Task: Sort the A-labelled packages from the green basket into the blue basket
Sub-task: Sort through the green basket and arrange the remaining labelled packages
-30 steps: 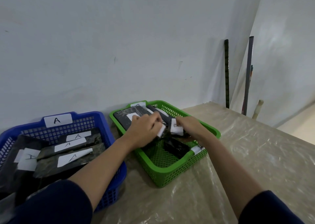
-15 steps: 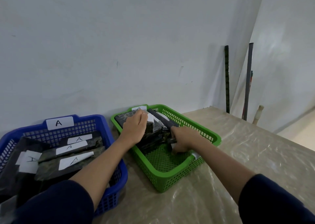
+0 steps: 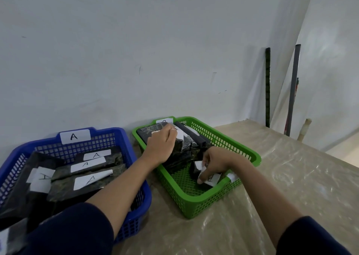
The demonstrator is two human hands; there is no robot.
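The green basket [image 3: 196, 202] stands on the table to the right of the blue basket [image 3: 124, 136]. Black packages [image 3: 186, 144] with white labels are stacked at the green basket's far end. My left hand [image 3: 162, 145] rests on top of that stack, fingers curled over a package's white label. My right hand [image 3: 212, 162] reaches down near the basket's front and pinches a small black package [image 3: 211, 179] by its white label. The letter on that label is blurred. The blue basket carries an A tag and holds several black packages labelled A [image 3: 87, 181].
The table [image 3: 272, 186] is covered with crinkled clear plastic. Its far right edge runs diagonally. Dark metal bars [image 3: 268, 87] and a pale stick lean in the corner behind the table. The white wall stands directly behind both baskets.
My right hand has dropped from the stack's edge toward the basket's front and taken hold of a small package's label. My left hand stays on the stack at the far end.
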